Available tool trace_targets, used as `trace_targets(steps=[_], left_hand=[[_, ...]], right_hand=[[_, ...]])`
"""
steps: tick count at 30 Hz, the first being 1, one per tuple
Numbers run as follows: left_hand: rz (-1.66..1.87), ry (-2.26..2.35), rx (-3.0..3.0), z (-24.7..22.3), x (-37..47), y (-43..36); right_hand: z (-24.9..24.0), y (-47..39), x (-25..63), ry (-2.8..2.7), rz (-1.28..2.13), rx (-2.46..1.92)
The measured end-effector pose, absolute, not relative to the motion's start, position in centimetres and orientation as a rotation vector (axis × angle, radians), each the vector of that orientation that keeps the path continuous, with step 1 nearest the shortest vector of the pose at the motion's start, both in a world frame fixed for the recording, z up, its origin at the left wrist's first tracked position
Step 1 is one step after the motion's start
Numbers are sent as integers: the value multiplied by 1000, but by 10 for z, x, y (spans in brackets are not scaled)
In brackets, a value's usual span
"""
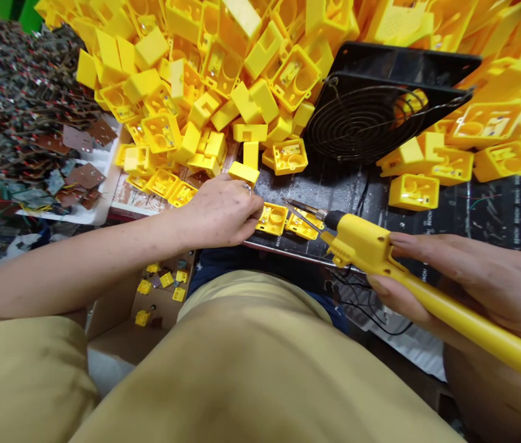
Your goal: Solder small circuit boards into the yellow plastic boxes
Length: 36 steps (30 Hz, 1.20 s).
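Left hand (230,210) curled, fingertips hidden; can't tell if gripping. 2 open yellow housings (272,218) lie face-up beside it, likely for access. Yellow soldering iron (363,243), tip (287,200) near them; right hand (482,280) closed round its handle (454,315), likely for aim.
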<state>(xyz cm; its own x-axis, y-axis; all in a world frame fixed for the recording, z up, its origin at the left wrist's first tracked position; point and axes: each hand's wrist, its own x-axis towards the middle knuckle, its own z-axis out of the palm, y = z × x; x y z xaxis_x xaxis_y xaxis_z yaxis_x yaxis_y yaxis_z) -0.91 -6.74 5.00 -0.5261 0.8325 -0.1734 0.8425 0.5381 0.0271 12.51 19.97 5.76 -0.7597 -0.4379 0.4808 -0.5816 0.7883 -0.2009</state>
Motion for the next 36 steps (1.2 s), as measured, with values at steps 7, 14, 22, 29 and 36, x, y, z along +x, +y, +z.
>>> trace_targets(steps=[7,14,22,29,36], left_hand=[[127,2495,1540,47,-13,-80],[88,2572,1609,41,-11,-82],[-167,2532,1874,46,-8,-84],[41,2742,1502,31,-8,-87],[96,2787,1298,34,-4,-76]], right_hand=[[52,195,132,-2579,453,618],[44,195,137,-2620,541,527],[42,195,133,-2564,554,617],[36,188,134,-2523,695,580],[34,176,139,-2519,731,613]])
